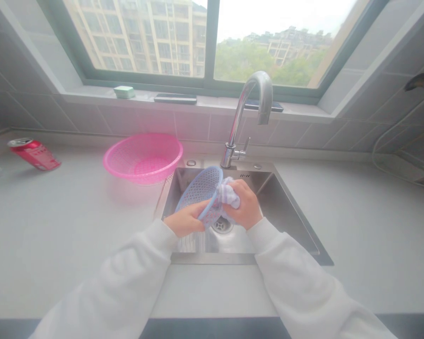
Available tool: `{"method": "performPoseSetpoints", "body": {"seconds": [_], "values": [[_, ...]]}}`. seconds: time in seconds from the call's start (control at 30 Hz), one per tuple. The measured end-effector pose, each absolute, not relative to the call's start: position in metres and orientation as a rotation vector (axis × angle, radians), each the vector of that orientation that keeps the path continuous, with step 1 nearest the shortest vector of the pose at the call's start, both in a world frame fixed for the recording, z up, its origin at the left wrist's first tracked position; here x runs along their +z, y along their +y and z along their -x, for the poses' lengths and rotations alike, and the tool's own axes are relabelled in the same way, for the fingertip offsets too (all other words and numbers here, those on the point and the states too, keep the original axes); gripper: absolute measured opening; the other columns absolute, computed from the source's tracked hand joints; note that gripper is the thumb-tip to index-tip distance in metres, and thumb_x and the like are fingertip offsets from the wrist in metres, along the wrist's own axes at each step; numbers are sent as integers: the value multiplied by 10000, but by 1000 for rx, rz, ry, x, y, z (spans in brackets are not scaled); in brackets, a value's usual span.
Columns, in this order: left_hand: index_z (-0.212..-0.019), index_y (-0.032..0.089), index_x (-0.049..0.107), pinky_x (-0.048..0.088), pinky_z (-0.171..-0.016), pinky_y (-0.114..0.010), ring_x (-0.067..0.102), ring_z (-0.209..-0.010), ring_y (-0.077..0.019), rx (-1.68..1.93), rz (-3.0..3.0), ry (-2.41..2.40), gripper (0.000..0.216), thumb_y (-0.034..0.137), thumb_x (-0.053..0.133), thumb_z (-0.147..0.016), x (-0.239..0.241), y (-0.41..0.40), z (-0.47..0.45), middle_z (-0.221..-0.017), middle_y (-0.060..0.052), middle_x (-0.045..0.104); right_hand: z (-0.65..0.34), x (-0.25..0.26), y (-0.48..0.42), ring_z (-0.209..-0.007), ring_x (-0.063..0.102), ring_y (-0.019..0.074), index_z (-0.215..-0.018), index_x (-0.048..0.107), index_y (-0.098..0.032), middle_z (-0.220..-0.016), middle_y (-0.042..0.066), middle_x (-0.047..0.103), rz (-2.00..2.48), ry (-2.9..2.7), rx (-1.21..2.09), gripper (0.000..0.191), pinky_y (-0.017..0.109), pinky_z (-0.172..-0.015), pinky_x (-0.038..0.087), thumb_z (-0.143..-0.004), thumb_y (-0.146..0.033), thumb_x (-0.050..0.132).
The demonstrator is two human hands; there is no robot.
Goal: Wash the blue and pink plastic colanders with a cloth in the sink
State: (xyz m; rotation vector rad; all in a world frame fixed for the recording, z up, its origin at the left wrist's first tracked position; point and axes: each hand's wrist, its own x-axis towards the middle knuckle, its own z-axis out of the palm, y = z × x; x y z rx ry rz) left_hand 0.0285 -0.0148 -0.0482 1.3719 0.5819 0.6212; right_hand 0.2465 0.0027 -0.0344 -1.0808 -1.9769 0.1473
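Observation:
Over the steel sink I hold a blue plastic basket tilted on its side. My left hand grips the basket's near rim, fingers closed on it. My right hand is closed round a bunched pale cloth pressed against the basket's outer side. Both sleeves are white. The drain shows just below the hands.
A chrome tap arches over the sink's back. A pink basket sits on the counter left of the sink. A red can lies on its side at far left. On the windowsill rest a green soap bar and dark flat objects.

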Motion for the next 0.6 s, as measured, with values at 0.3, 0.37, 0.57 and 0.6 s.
{"method": "performPoseSetpoints", "body": {"seconds": [0.3,0.37,0.57,0.6], "values": [[-1417,238,579,370,-1141,-517,553,-1276,-344,685,-1577,627,814,48,579,-626,-51,-8,-25,-1325,-52,675,-242,-39,1,-942,656,248,-1000,635,-272,-1024,50,666,1026,-2036,113,314,360,-796,543,-695,-292,708],[-1479,259,520,308,-1195,-531,501,-1360,-348,634,-1663,607,883,28,565,-628,-47,-11,-26,-1403,-45,637,-248,-41,8,-924,651,244,-981,622,-268,-977,39,657,1111,-1861,156,257,376,-814,545,-727,-269,661],[-1590,316,304,243,-1237,-542,372,-1490,-345,631,-1649,545,971,86,680,-725,-47,-20,-28,-1594,-84,442,-254,-44,13,-885,649,241,-955,605,-250,-915,31,649,1169,-1612,176,188,406,-831,543,-771,-283,618],[-1580,312,304,277,-1216,-554,403,-1469,-352,650,-1575,538,965,119,722,-732,-49,-21,-29,-1572,-103,456,-252,-44,11,-894,651,245,-947,607,-251,-920,35,650,1145,-1670,156,189,401,-824,543,-763,-283,629]]}}
